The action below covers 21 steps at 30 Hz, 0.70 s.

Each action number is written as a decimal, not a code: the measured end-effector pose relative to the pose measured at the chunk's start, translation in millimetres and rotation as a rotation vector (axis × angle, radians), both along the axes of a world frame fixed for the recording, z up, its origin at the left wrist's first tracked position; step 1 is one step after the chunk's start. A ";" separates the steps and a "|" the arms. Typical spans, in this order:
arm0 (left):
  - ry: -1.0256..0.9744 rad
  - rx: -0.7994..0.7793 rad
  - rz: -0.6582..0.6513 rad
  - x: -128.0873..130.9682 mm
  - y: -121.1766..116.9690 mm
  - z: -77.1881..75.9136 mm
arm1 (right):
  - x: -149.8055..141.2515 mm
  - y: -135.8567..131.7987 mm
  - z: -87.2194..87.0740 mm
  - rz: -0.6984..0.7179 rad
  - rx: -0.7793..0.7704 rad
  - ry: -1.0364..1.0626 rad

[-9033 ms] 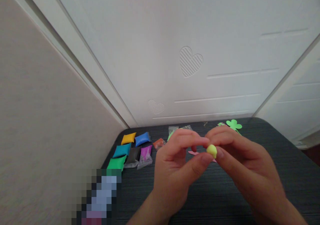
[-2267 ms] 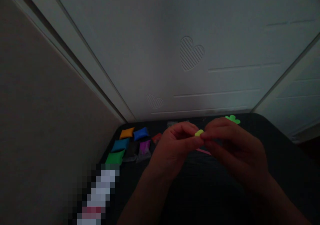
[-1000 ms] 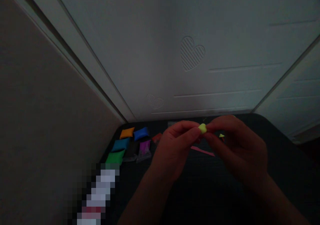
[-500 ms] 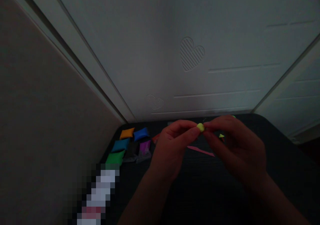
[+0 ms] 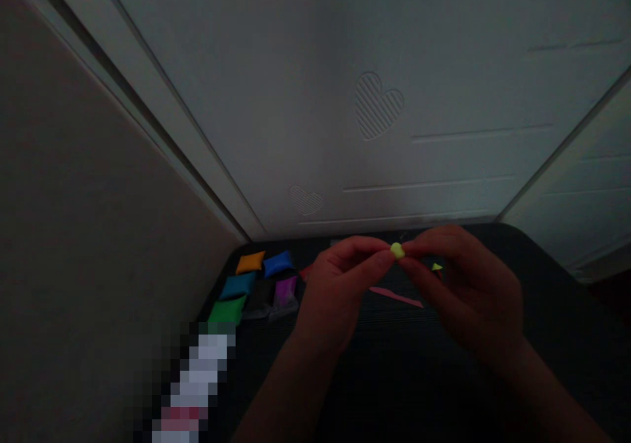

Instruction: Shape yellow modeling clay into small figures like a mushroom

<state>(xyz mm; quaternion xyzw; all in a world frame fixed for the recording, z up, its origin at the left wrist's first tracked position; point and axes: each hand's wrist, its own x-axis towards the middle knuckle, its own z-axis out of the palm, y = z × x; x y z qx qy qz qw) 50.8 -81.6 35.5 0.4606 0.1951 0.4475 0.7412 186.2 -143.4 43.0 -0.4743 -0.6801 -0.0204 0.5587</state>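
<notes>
A small lump of yellow modelling clay (image 5: 397, 251) is pinched between my two hands above the dark table. My left hand (image 5: 340, 285) grips its left side with thumb and forefinger. From the right, the thumb and forefinger of my right hand (image 5: 468, 285) close on the same lump. Under and behind the hands lies a flat pink strip, seemingly a modelling tool (image 5: 397, 296). A small yellow pointed piece (image 5: 437, 267) shows just behind my right thumb, its lower part partly hidden. Something red-orange (image 5: 306, 272) peeks out left of my left hand.
Several soft packets lie at the table's left: orange (image 5: 251, 263), blue (image 5: 279, 264), teal (image 5: 237, 286), green (image 5: 227, 310), black (image 5: 259, 298) and purple (image 5: 286, 290). A pixelated pale patch (image 5: 197, 377) covers the lower left. A white panel with hearts (image 5: 378, 106) rises behind the table (image 5: 394, 384).
The yellow lump has turned slightly between my fingertips and sits a little further right. My right hand has shifted slightly; my left hand is almost still.
</notes>
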 end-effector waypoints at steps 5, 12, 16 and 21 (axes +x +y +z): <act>-0.043 -0.035 -0.045 0.6 -1.2 1.4 | -1.2 0.1 -0.5 0.076 -0.071 0.164; -0.052 -0.022 -0.081 0.2 -2.7 2.4 | 7.8 -0.1 0.6 0.325 -0.459 0.653; -0.042 -0.008 -0.094 -0.5 -2.7 1.7 | 12.5 0.9 -0.9 0.445 -0.607 0.721; -0.007 -0.007 -0.083 -1.7 -2.6 1.6 | 12.0 1.8 1.1 0.485 -0.584 0.750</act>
